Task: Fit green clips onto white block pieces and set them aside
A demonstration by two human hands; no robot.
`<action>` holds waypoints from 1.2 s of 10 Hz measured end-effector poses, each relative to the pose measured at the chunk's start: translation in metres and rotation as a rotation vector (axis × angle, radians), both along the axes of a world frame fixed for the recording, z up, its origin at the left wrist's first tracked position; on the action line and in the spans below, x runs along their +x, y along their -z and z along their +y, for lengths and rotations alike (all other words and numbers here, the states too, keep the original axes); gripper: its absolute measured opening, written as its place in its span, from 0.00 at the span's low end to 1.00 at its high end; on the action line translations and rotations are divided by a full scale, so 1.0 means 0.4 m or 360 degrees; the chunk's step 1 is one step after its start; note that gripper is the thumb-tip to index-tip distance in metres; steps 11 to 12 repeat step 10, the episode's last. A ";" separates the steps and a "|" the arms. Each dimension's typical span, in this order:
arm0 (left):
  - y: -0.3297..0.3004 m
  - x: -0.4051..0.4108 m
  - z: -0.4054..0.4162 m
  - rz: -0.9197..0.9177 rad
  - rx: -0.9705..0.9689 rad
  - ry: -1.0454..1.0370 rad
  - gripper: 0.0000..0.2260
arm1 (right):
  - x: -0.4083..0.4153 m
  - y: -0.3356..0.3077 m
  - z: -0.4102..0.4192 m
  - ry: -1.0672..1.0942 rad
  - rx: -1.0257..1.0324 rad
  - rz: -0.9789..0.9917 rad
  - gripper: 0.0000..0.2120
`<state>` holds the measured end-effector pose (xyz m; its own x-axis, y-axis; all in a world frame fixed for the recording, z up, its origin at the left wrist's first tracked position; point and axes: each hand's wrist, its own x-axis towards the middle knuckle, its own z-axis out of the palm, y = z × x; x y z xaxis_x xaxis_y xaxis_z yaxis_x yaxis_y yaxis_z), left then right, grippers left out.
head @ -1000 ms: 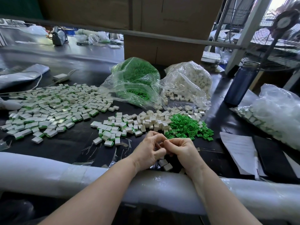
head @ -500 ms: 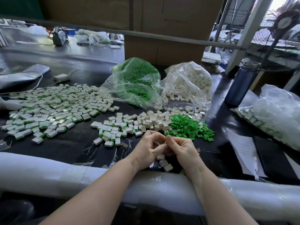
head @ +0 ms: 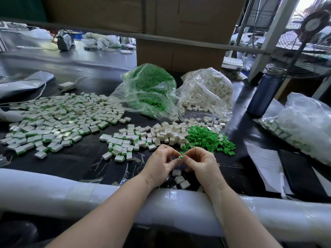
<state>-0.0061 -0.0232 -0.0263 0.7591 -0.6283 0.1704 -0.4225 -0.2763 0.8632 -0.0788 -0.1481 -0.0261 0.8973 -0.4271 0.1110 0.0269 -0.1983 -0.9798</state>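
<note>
— What has moved since a moment ago?

— The two hands have drawn slightly apart. Half a second back their fingertips were bunched tight together; now a small gap shows between them, and a green-and-white piece (head: 181, 157) is visible in it.

— Who holds that piece?

— Both. The left hand (head: 162, 162) has its fingers curled, fingertips pinching the piece from the left. The right hand (head: 202, 162) pinches it from the right with thumb and forefinger. Whether the clip is fully seated on the block I cannot tell; it is too small.

— Where is it over the table?

— Held above the black table (head: 71, 161), near the front edge, just this side of the pile of loose green clips (head: 208, 138).

— And the rest of the parts?

— Bare white blocks (head: 170, 133) lie in a heap touching the left side of the clips. A small group of finished pieces (head: 123, 146) sits left of that, and a much larger spread of finished pieces (head: 59, 119) covers the far left. Three white blocks (head: 179, 179) lie under the hands by the padded white rail (head: 53, 190).

— Behind them?

— A clear bag of green clips (head: 148, 90) beside a clear bag of white blocks (head: 207, 90), touching each other. A dark blue bottle (head: 265, 92) stands to the right, with papers (head: 265, 165) nearer the front.
</note>
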 end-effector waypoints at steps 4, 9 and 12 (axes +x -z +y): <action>0.008 0.004 0.007 0.0006 -0.0100 -0.0253 0.04 | -0.001 -0.002 -0.001 0.0182 -0.0091 -0.0013 0.07; 0.020 0.041 0.024 0.0102 -0.0142 -0.1035 0.18 | -0.003 0.009 -0.032 0.0830 -0.0321 -0.0120 0.12; 0.017 0.039 0.028 0.0075 -0.0143 -0.1077 0.17 | -0.005 0.008 -0.042 0.1035 -0.0211 -0.0177 0.11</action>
